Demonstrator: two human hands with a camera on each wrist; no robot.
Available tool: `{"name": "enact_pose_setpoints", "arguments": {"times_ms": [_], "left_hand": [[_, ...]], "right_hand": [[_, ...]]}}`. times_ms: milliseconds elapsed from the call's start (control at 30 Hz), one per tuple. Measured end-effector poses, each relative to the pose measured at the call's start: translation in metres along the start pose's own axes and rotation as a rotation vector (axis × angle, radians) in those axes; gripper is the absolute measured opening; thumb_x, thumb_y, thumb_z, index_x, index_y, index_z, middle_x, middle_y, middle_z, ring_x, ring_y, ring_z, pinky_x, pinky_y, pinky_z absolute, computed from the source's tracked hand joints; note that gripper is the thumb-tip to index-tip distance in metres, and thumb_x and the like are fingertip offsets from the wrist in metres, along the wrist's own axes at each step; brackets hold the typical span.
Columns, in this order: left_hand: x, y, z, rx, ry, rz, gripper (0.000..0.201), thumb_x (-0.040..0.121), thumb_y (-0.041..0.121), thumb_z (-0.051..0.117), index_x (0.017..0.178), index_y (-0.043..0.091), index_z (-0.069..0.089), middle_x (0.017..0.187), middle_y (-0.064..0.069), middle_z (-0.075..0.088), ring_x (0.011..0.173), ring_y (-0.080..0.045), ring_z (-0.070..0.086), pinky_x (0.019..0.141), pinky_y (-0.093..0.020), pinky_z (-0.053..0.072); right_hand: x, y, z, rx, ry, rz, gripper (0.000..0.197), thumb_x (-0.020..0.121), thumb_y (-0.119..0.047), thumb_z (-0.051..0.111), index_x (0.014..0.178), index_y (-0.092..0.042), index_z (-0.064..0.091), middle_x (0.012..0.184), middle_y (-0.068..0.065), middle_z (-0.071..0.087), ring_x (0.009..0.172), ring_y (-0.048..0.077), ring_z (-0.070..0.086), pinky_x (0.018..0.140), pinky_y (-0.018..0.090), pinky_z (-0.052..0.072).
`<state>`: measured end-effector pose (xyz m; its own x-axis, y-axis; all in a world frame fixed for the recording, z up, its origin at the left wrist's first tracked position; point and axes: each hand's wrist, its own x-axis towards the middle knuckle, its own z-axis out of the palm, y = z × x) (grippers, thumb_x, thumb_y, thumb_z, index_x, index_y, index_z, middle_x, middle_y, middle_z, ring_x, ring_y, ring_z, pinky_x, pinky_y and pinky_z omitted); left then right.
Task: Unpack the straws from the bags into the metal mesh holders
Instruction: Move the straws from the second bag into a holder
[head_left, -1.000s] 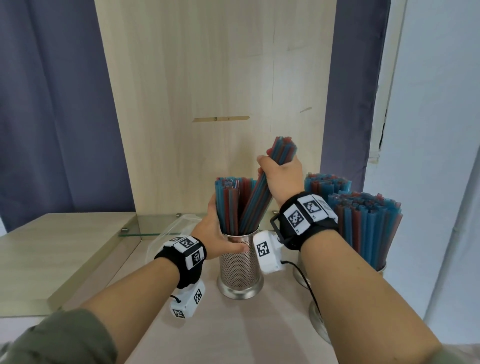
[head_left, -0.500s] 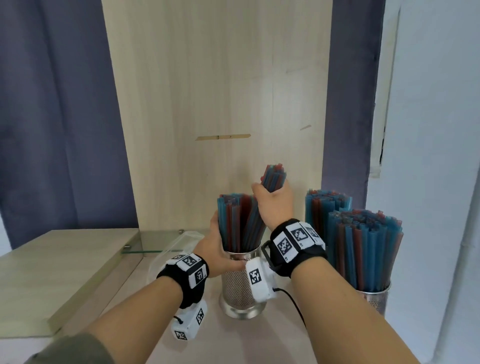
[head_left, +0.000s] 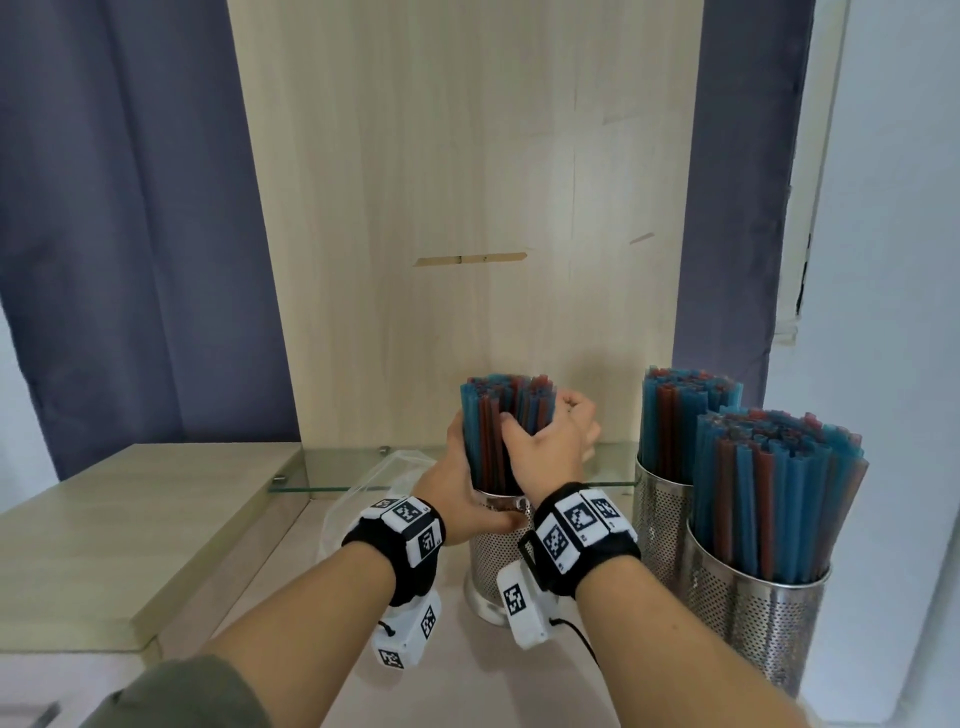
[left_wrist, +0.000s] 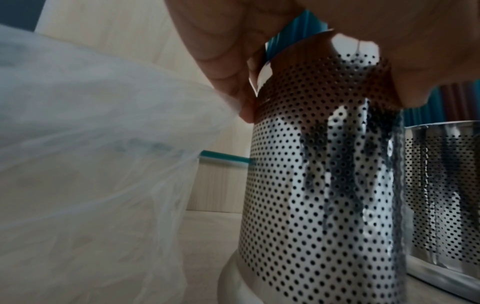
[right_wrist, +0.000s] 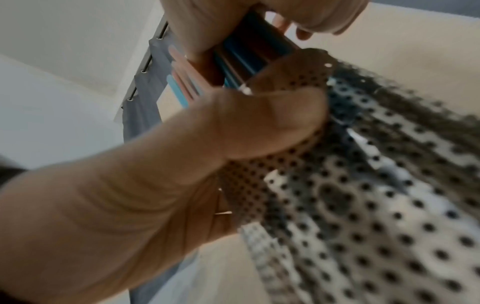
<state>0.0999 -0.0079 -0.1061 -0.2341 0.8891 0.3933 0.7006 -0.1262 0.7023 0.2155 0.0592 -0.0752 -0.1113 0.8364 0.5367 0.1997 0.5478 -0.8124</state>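
Blue and red straws (head_left: 491, 431) stand in the middle metal mesh holder (head_left: 493, 561) on the counter. My left hand (head_left: 457, 493) grips this holder at its rim, thumb across the front and fingers (left_wrist: 226, 61) on the far left side. My right hand (head_left: 553, 441) is curled round the right part of the straw bundle just above the rim. In the right wrist view the gripped straws (right_wrist: 249, 55) run down into the holder (right_wrist: 363, 185), and my left hand (right_wrist: 259, 123) lies on its rim. The holder (left_wrist: 324, 185) fills the left wrist view.
Two more mesh holders packed with straws stand to the right, one at the back (head_left: 665, 519) and one in front (head_left: 753, 623). An empty clear plastic bag (head_left: 363, 493) lies left of the middle holder. A raised wooden ledge (head_left: 130, 519) and a glass shelf (head_left: 332, 470) are at left.
My right hand has come down with its bundle of straws, which now stands in the middle holder level with the others. My left hand has stayed on the holder.
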Motion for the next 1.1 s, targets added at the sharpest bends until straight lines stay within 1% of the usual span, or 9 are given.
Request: {"name": "enact_pose_setpoints", "arguments": {"times_ms": [200, 367, 500, 567, 700, 800, 867, 967, 1100], "left_hand": [[-0.002, -0.002, 0.001, 0.041, 0.013, -0.009, 0.140, 0.055, 0.040, 0.090, 0.150, 0.035, -0.014, 0.130, 0.011, 0.053, 0.116, -0.009, 0.056, 0.098, -0.029, 0.049], [-0.001, -0.004, 0.001, 0.069, 0.016, 0.011, 0.140, 0.053, 0.047, 0.088, 0.149, 0.037, -0.014, 0.131, 0.010, 0.054, 0.117, -0.011, 0.058, 0.098, -0.032, 0.050], [0.000, -0.005, 0.001, 0.054, 0.011, 0.021, 0.140, 0.051, 0.051, 0.086, 0.147, 0.041, -0.015, 0.135, 0.009, 0.052, 0.119, -0.010, 0.056, 0.100, -0.036, 0.049], [0.000, -0.004, 0.001, 0.030, -0.004, 0.027, 0.142, 0.051, 0.050, 0.088, 0.149, 0.038, -0.014, 0.141, 0.008, 0.046, 0.126, -0.008, 0.051, 0.104, -0.037, 0.047], [0.000, -0.002, -0.004, 0.032, -0.011, 0.040, 0.143, 0.053, 0.046, 0.091, 0.151, 0.029, -0.011, 0.148, 0.008, 0.038, 0.134, -0.006, 0.041, 0.111, -0.035, 0.040], [-0.004, 0.003, -0.011, 0.105, 0.006, 0.060, 0.136, 0.055, 0.043, 0.092, 0.152, 0.028, -0.002, 0.144, 0.014, 0.038, 0.130, 0.000, 0.038, 0.107, -0.015, 0.032], [-0.007, 0.006, -0.016, 0.158, 0.037, 0.093, 0.121, 0.056, 0.043, 0.091, 0.149, 0.026, 0.015, 0.138, 0.019, 0.040, 0.126, 0.003, 0.038, 0.106, -0.012, 0.032], [-0.014, 0.008, -0.019, 0.246, 0.046, 0.115, 0.101, 0.059, 0.051, 0.085, 0.142, 0.026, 0.034, 0.134, 0.011, 0.052, 0.125, -0.005, 0.046, 0.107, -0.035, 0.042], [-0.024, 0.007, -0.018, 0.217, 0.049, 0.094, 0.093, 0.070, 0.037, 0.084, 0.145, 0.024, 0.030, 0.130, 0.018, 0.047, 0.117, 0.003, 0.040, 0.099, -0.019, 0.034]], "right_hand": [[0.005, 0.016, -0.006, -0.015, -0.111, -0.052, 0.047, 0.078, -0.045, 0.075, 0.119, -0.027, 0.062, 0.152, -0.005, 0.024, 0.140, 0.020, 0.021, 0.116, 0.051, 0.024], [0.006, 0.021, -0.011, 0.060, -0.091, -0.265, 0.078, 0.080, -0.048, 0.067, 0.144, -0.022, 0.032, 0.151, 0.008, 0.024, 0.142, 0.023, 0.025, 0.116, 0.052, 0.029], [0.006, 0.019, -0.018, 0.097, -0.133, -0.354, 0.072, 0.086, -0.064, 0.046, 0.149, -0.043, 0.018, 0.161, 0.005, 0.014, 0.144, 0.006, 0.014, 0.117, 0.038, 0.020], [0.005, 0.017, -0.021, 0.011, -0.171, -0.370, 0.078, 0.086, -0.069, 0.041, 0.154, -0.039, 0.018, 0.164, 0.001, 0.009, 0.147, 0.009, 0.013, 0.118, 0.041, 0.019], [-0.001, 0.017, -0.026, 0.079, -0.240, -0.344, 0.095, 0.084, -0.062, 0.057, 0.157, -0.034, 0.003, 0.165, -0.005, 0.011, 0.151, 0.014, 0.018, 0.120, 0.046, 0.027], [-0.009, 0.027, -0.031, 0.187, -0.266, -0.178, 0.110, 0.079, -0.055, 0.071, 0.154, -0.043, -0.009, 0.166, -0.010, 0.009, 0.149, 0.018, 0.025, 0.117, 0.047, 0.033], [-0.016, 0.034, -0.032, 0.180, -0.333, -0.116, 0.111, 0.076, -0.055, 0.073, 0.154, -0.042, -0.005, 0.162, -0.011, 0.023, 0.144, 0.010, 0.035, 0.114, 0.038, 0.039], [-0.025, 0.044, -0.027, 0.207, -0.453, -0.141, 0.077, 0.091, -0.025, 0.069, 0.151, -0.032, 0.022, 0.129, -0.027, 0.051, 0.113, -0.020, 0.052, 0.092, 0.008, 0.047], [-0.031, 0.047, -0.023, 0.185, -0.468, -0.172, 0.062, 0.097, -0.020, 0.061, 0.151, -0.030, 0.032, 0.126, -0.023, 0.059, 0.115, -0.010, 0.056, 0.095, 0.013, 0.045]]}}
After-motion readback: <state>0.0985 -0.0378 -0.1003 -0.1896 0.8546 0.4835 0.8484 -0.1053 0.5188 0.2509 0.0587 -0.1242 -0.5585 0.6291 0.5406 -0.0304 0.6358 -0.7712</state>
